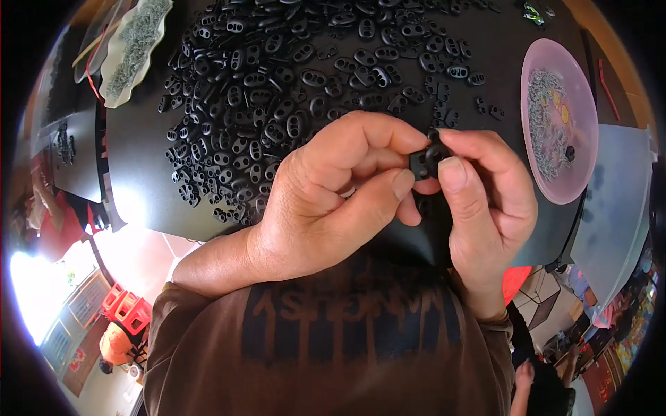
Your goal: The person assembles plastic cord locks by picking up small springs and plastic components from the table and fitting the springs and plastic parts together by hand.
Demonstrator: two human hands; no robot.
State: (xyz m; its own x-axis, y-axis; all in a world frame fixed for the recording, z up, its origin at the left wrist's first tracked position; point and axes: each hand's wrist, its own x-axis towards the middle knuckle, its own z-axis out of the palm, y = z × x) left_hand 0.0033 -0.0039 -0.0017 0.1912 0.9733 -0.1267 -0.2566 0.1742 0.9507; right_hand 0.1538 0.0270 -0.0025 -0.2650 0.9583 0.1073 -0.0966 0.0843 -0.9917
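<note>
Part (435, 158), blk, held in fingertips, L hand (309, 208) & R hand (491, 208).

Spreads upside down across the front of a brown shirt (333, 385) in one row of large capital lettering (347, 304), brown against a dark printed patch (409, 338), with long stripes trailing toward the lower edge.

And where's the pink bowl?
In the head view, the pink bowl sits by the right edge of the dark table, up and to the right of the right hand.
</note>
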